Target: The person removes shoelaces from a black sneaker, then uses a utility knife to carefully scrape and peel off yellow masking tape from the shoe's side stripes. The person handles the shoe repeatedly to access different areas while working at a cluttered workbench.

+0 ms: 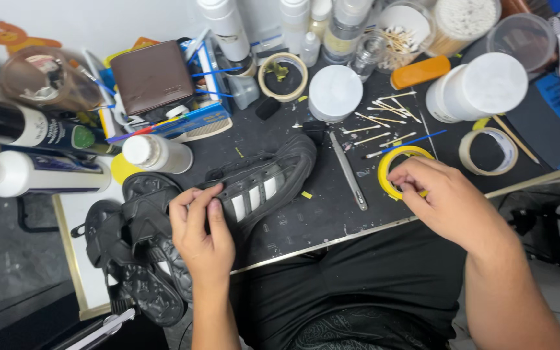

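Nearest the camera: the person's lap in black fabric (358, 285), under both forearms, just below the table edge.

Dark cluttered worktable (319, 220) spans everything beyond the hands.

Black sneaker with white side stripes (260, 188) lies on its side between the hands, toe pointing up and away. Left hand (199, 233) rests flat on its heel end, fingers half curled over the upper, touching it, not wrapped around it.

Second black shoe, sole up (131, 259), sits just outside the left hand, hanging over the table's near-left corner.

Right hand (445, 201) has its fingers bunched narrow and pinching at the roll of yellow tape (403, 170) lying flat on the table; the roll is partly under the fingertips. Can't tell if it's lifted.

Beyond the right hand: large white cylindrical tub (478, 87), and a roll of cream masking tape (487, 152) just outside the hand.

Beyond the sneaker toe: round white lid (335, 94), another cream tape ring (283, 76), scattered wooden sticks (384, 120).

Between the hands: slim grey metal tool (348, 172), lying apart from both, close to the yellow roll.

Beyond the left hand: brown leather wallet (152, 76), small white bottle on its side (157, 153), two larger bottles (34, 152) at far left.

Small yellow tape scrap (306, 194) beside the sneaker.
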